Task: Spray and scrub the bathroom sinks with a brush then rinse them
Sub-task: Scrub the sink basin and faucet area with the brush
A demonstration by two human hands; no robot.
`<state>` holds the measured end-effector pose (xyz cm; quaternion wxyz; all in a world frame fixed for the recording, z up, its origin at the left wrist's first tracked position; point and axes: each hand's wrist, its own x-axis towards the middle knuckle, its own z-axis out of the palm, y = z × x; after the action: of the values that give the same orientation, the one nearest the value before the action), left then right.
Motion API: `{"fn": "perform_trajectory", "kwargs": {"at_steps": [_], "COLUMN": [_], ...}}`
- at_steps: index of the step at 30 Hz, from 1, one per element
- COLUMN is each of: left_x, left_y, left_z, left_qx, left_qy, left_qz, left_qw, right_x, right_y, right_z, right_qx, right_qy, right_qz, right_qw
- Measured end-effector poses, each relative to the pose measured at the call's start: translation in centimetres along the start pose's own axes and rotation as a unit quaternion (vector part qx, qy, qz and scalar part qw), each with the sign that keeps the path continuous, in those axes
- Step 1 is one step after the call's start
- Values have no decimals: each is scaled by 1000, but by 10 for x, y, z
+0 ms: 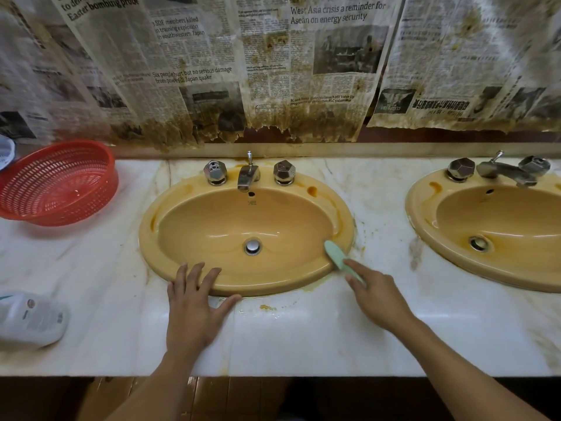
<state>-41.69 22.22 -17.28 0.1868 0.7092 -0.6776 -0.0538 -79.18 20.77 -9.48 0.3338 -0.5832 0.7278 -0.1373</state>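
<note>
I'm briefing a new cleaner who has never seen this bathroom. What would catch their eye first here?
Most striking is the newspaper covering the wall, its lower edge stained brown and ragged. Below it, two mustard-orange sinks sit in a pale marble counter, one centre, one far right. The right hand holds a mint-green brush at the centre sink's right rim; the left hand rests flat on its front rim.
</note>
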Motion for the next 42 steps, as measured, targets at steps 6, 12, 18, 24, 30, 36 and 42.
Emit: {"fn": "perform_trajectory", "kwargs": {"at_steps": [6, 12, 18, 24, 30, 36, 42], "left_x": [1, 1, 1, 2, 2, 3, 3], "left_y": [-1, -1, -4, -4, -6, -4, -3], "left_z": [-1, -1, 1, 1, 0, -2, -2], "left_qx": [6, 7, 8, -4, -1, 1, 1], "left_qy": [-8, -13, -2, -7, -8, -10, -7], "left_qz": [-1, -5, 4, -1, 4, 8, 6], "left_qw": [1000, 1000, 1000, 1000, 1000, 1000, 1000], "right_x": [-7, 48, 101, 130, 73, 76, 79], "right_y": [-6, -15, -36, -60, -57, -63, -67], "right_z": [13, -22, -27, -28, -9, -16, -17], "right_qx": [23, 15, -24, -12, 46, 101, 123], "right_qy": [-3, 61, 75, 69, 77, 105, 102], "right_qz": [-30, 20, 70, 60, 88, 121, 115], "right_qw": [999, 998, 994, 996, 992, 982, 980]}}
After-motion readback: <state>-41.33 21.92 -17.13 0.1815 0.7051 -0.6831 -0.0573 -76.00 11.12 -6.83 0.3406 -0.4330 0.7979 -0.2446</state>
